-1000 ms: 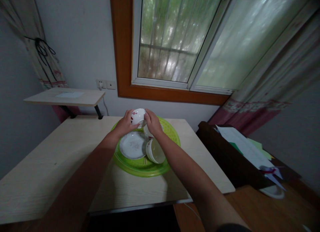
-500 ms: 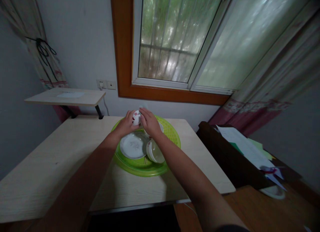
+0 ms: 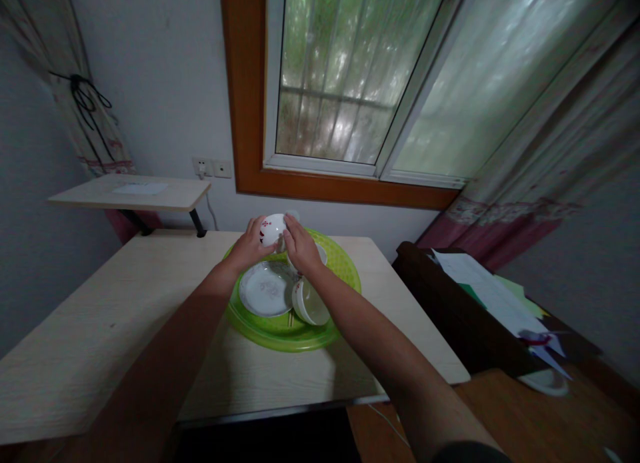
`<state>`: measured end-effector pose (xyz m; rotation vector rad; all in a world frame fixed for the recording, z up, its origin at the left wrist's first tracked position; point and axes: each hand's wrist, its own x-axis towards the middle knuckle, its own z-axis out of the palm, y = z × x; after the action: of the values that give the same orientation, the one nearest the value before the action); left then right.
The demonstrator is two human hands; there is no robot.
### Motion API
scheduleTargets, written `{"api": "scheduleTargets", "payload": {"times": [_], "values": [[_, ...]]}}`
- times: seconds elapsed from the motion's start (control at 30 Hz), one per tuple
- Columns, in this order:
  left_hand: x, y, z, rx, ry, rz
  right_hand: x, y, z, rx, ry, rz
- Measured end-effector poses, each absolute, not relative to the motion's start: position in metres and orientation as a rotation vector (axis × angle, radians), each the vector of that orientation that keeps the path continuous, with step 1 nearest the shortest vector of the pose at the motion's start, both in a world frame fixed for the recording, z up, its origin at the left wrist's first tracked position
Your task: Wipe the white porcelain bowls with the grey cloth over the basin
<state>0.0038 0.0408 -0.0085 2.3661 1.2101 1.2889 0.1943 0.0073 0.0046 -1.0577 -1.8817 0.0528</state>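
Note:
My left hand grips a small white bowl with red marks and holds it tilted above a round green tray. My right hand is closed against the bowl's right side, with something pale showing above its fingers that I cannot make out. In the tray below lie a white plate and a white bowl tipped on its side. A further white dish peeks out behind my right hand.
The tray sits on a light wooden table under a window. A small shelf stands at the back left. At the right is a dark desk with papers on it. A wall socket lies behind.
The small bowl has been turned in my hands: its red marks shifted round and it now tilts more to the left. My right hand has moved across its side.

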Motion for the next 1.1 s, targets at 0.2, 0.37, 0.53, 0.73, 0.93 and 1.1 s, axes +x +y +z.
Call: {"api": "scheduleTargets", "payload": {"times": [0.2,0.37,0.53,0.73,0.93,1.1], "values": [[0.003,0.042,-0.01,2.422,1.109,1.255,0.18,-0.007,0.017,-0.869,-2.203,-0.105],[0.004,0.044,-0.01,2.349,1.122,1.358,0.179,-0.006,0.02,-0.934,-2.123,-0.109],[0.004,0.048,-0.01,2.167,1.242,1.487,0.191,0.007,0.009,-1.11,-1.951,-0.026],[0.002,0.052,-0.01,2.057,1.282,1.517,0.192,0.011,-0.001,-1.112,-1.94,0.048],[0.002,0.058,-0.017,2.07,1.242,1.468,0.182,-0.001,0.01,-0.873,-2.189,-0.136],[0.001,0.06,-0.019,2.097,1.184,1.487,0.177,-0.004,0.014,-0.843,-2.22,-0.132]]}}
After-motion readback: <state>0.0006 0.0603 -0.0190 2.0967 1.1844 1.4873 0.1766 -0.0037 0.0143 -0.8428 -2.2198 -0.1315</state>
